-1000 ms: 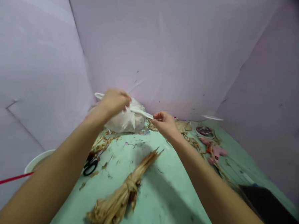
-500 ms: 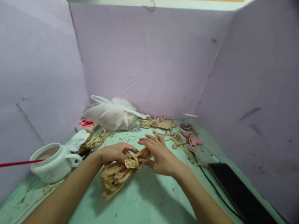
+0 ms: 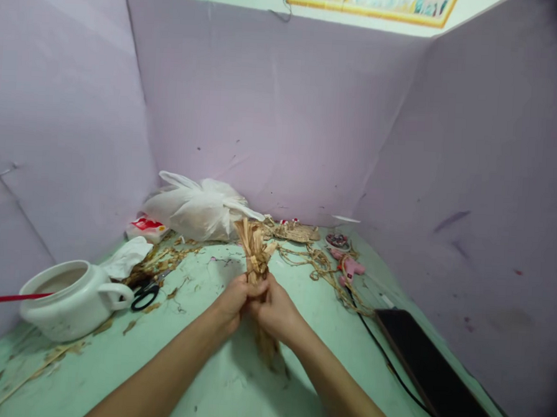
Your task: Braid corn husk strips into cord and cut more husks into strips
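A tied bundle of dry, tan plant husks point(image 3: 256, 257) stands nearly upright over the table, its frayed end pointing away from me. Around its middle, below the knotted strip, my left hand point(image 3: 237, 299) is closed on it from the left. My right hand point(image 3: 273, 309) grips it from the other side, with the fingers of both hands touching. Under the hands the bundle's lower end point(image 3: 266, 348) hangs towards me, partly hidden and a little blurred.
On the left are a white pot point(image 3: 63, 300) with a red stick, black-handled scissors point(image 3: 145, 296) and husk scraps. A white plastic bag point(image 3: 204, 208) lies at the back. To the right are twine point(image 3: 320, 263), a pink glue gun point(image 3: 350, 267) and a dark flat slab point(image 3: 431, 366).
The bundle has swung from lying slanted to the left to standing lengthwise away from me. My right hand, earlier open around its tip, has come down and closed beside my left.
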Available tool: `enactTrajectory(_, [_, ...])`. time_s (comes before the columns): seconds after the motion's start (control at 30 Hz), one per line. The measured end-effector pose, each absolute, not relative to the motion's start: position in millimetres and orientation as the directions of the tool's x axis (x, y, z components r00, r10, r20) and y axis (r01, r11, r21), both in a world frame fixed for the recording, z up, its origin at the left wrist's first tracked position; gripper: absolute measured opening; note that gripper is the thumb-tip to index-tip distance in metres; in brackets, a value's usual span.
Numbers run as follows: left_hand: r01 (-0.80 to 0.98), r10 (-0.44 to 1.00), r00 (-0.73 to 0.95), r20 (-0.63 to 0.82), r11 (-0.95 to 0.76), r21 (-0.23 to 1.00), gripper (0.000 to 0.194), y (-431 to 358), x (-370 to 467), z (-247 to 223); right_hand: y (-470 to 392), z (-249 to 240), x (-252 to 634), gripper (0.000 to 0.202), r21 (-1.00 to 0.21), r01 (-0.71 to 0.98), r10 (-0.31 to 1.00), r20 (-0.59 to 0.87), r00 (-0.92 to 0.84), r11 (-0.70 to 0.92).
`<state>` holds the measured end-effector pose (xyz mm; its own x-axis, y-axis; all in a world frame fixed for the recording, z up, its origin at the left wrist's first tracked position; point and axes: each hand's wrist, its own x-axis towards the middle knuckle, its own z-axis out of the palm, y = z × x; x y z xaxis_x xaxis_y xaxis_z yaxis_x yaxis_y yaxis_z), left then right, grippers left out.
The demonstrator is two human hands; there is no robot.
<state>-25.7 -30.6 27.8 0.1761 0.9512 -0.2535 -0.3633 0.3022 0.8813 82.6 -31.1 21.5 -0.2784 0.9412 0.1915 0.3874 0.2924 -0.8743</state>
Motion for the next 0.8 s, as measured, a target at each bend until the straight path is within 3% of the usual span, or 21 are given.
enactTrajectory(0.07, [-0.376,0.956,0.159,-0.247,0.29,0.88,0.024,-31.8,-27.7,18.5,-33.6,21.8,88.2,0.03,-0.863,0.423,0.947,0.167,-0.275,0.276])
enactTrajectory(0.23, [-0.238,0.961,0.107,-0.256,0.275,0.932,0.024,-34.8,-27.3,6.6,-31.6,34.4,110.0,0.023,-0.854,0.47,0.949,0.301,0.095,0.224])
enactTrajectory(0.4, [-0.176,0.98,0.085,-0.181,0.194,0.965,0.018,-42.8,-13.1,1.0,-30.9,19.0,101.1,0.022,-0.803,0.495,0.907,0.416,0.064,0.333])
enactTrajectory(0.63, [-0.119,0.95,0.122,-0.288,0.303,0.946,0.022,-47.5,-12.5,-2.2,-23.2,3.0,104.3,0.016,-0.851,0.375,0.913,0.407,0.027,0.368])
enactTrajectory(0.73, [0.025,0.932,0.152,-0.329,0.329,0.944,0.018,-50.3,-17.9,1.4,-22.0,0.3,106.7,0.01,-0.832,0.41,0.905,0.425,0.039,0.373])
enactTrajectory(0.8, [0.236,0.945,0.132,-0.298,0.262,0.936,0.019,-51.0,-25.3,10.3,-23.1,-1.8,106.5,0.002,-0.81,0.478,0.906,0.418,0.066,0.339])
